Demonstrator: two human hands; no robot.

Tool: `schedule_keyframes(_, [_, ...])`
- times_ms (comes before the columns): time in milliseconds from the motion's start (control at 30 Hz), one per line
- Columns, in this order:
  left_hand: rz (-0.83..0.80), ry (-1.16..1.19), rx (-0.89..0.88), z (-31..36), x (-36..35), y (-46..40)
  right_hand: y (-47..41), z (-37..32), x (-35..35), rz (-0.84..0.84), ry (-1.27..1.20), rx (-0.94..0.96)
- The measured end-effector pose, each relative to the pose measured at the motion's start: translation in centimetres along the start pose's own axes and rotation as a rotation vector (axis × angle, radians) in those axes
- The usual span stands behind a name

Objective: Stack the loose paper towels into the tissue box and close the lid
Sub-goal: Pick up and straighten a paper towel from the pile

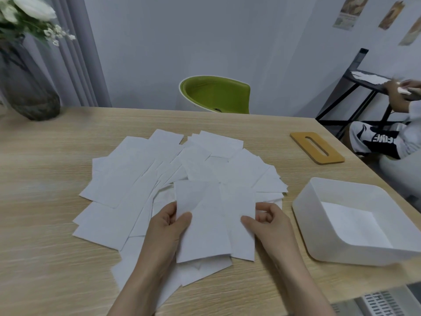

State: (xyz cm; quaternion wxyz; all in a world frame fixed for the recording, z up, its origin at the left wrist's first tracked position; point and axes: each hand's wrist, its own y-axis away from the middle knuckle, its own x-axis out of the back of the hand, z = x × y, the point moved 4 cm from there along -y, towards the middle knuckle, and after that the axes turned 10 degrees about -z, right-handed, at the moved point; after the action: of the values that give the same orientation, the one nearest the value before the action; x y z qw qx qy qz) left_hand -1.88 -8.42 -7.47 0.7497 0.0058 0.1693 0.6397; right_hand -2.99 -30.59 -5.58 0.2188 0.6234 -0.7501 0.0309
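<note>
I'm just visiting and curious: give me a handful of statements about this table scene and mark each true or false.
1. Both hands, the left hand and the right hand, hold paper towels. True.
2. The lid is fitted on the tissue box. False: it lies flat on the table, apart from the box.
3. The tissue box is open, with a white sheet lying inside. True.
4. Loose towels are spread over the table. True.
5. The chair behind the table is red. False: it is green.
</note>
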Motion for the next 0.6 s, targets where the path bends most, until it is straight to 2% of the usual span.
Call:
schedule_keyframes(267, [0.004,-0.01,-0.007,-0.1,0.0,-0.1,0.3,0.2,0.3,-0.023,0.094,0.009])
schedule_keyframes(600, [0.013,-0.038,-0.012,-0.2,0.2,0.0,0.6,0.1,2.6,0.123,-0.1,0.098])
